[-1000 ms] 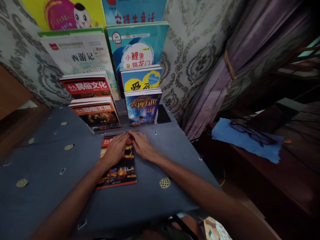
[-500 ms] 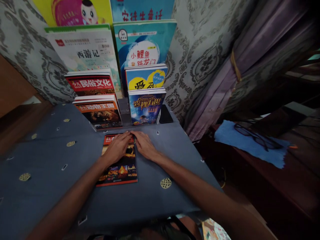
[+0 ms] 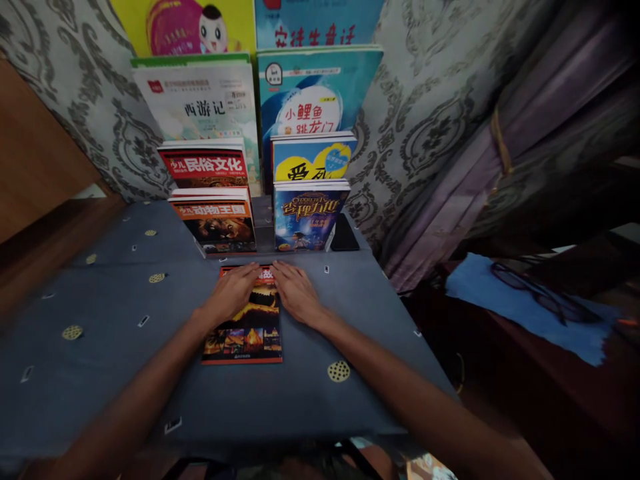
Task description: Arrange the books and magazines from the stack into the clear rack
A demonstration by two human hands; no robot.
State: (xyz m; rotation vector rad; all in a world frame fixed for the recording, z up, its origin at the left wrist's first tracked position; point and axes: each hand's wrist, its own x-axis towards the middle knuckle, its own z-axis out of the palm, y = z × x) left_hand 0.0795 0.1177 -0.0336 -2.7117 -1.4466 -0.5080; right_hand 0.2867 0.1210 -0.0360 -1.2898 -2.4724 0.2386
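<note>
A thin book (image 3: 245,340) with a dark cover, orange borders and small night-scene photos lies flat on the blue-grey tablecloth (image 3: 135,373). Across its upper left part rests my left hand (image 3: 234,292), fingers stretched and pointing toward the top edge. My right hand (image 3: 299,292) lies along the upper right edge, its fingertips on the title corner. Both hands are flat, with a narrow gap between their fingertips. Part of the title is covered by the fingers. Just beyond stand an orange-titled animal book (image 3: 215,227) and a blue book (image 3: 310,217).
More upright books rise behind in two columns, including a red-titled book (image 3: 207,167) and a teal book (image 3: 320,87). A black phone (image 3: 345,235) lies beside the blue book. Off the table's right side, glasses (image 3: 545,293) rest on a blue cloth (image 3: 480,283). Patterned curtain hangs behind.
My hands have drawn apart: the left has shifted toward the book's left side, the right onto its upper right edge. The book looks straighter. The view has turned slightly left.
</note>
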